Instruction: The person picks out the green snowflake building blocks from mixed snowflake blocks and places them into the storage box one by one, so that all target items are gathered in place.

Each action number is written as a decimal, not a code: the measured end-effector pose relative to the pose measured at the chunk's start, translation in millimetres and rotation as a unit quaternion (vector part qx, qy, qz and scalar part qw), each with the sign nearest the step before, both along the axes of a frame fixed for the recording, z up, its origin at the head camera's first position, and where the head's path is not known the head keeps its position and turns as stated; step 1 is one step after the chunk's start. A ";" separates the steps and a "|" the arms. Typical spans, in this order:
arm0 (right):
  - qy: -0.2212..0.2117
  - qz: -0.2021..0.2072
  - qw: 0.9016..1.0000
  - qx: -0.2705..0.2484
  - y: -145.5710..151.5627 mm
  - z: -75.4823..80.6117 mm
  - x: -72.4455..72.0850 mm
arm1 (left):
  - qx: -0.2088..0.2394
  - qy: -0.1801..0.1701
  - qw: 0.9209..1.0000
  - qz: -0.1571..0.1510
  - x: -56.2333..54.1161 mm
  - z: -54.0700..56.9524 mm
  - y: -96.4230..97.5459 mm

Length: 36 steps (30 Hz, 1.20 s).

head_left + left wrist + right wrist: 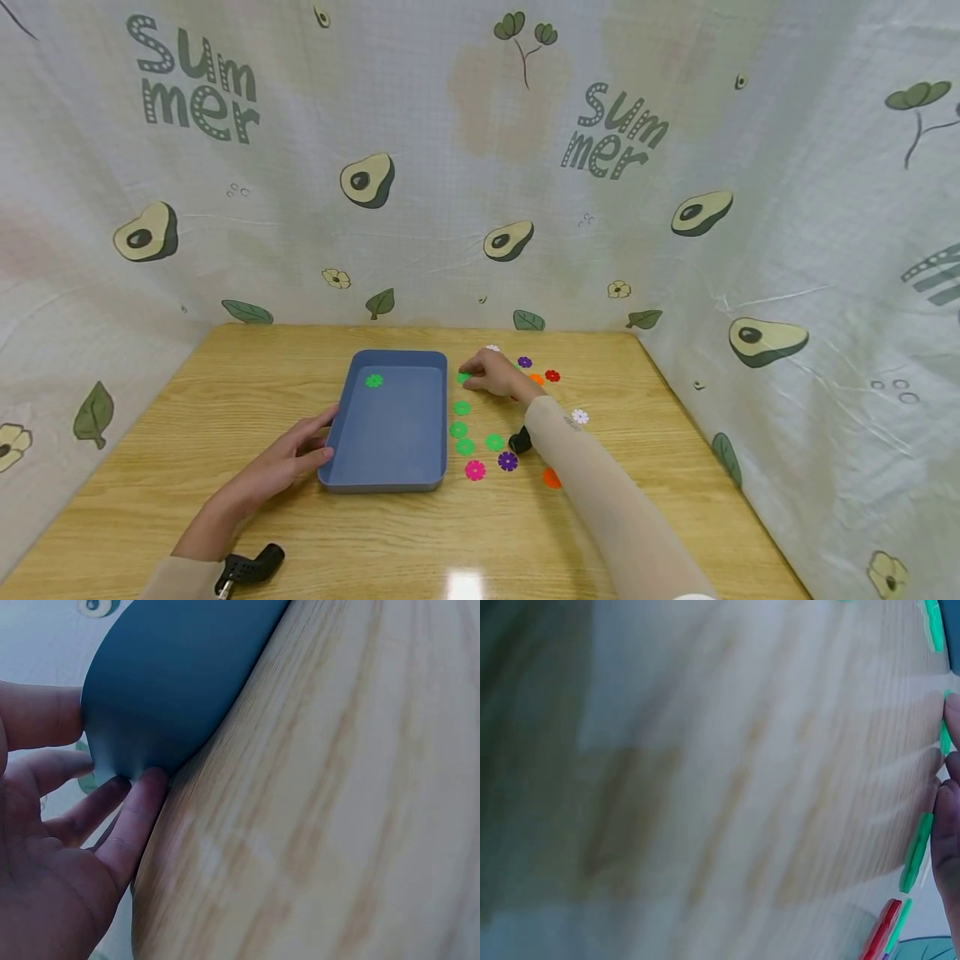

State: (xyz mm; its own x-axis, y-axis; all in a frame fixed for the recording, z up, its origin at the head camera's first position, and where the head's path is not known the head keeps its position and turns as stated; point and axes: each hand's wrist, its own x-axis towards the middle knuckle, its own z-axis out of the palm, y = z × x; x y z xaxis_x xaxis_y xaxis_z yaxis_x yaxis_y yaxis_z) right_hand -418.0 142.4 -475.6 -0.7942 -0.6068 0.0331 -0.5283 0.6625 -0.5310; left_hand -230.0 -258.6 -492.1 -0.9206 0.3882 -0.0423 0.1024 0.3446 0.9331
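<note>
Green notched disc (463,377), at the tabletop (262,371) just right of the blue tray (390,433). Probably light, stiff plastic, slippery when flat; best pinched across opposite edges. The right hand (491,372) sets its fingers to it; whether they grip cannot be told. The left hand (296,450), fingers extended, touches the tray's outer wall. Backdrop cloth (450,167) reads "summer" 2 times; no brand legible.

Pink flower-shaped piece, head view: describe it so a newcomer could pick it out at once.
On the wooden table stands a shallow blue tray. Just right of its near right corner, with a purple piece to its right and a green piece just beyond, lies the flower-shaped piece. Its pink colour sets it apart from both.
</note>
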 end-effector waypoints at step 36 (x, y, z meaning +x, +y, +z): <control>0.037 -0.073 0.994 -0.070 -9.6 37.4 36.0 | -0.002 0.009 1.000 -0.004 -1.3 -1.8 -0.5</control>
State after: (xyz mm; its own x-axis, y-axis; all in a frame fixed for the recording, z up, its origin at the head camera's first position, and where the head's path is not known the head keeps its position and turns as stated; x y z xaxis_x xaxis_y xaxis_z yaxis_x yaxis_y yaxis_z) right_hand -382.1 132.8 -438.2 -0.8658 -0.4702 0.1712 -0.4729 0.6569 -0.5873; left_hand -231.3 -259.1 -493.9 -0.9183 0.3949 -0.0273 0.1214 0.3467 0.9301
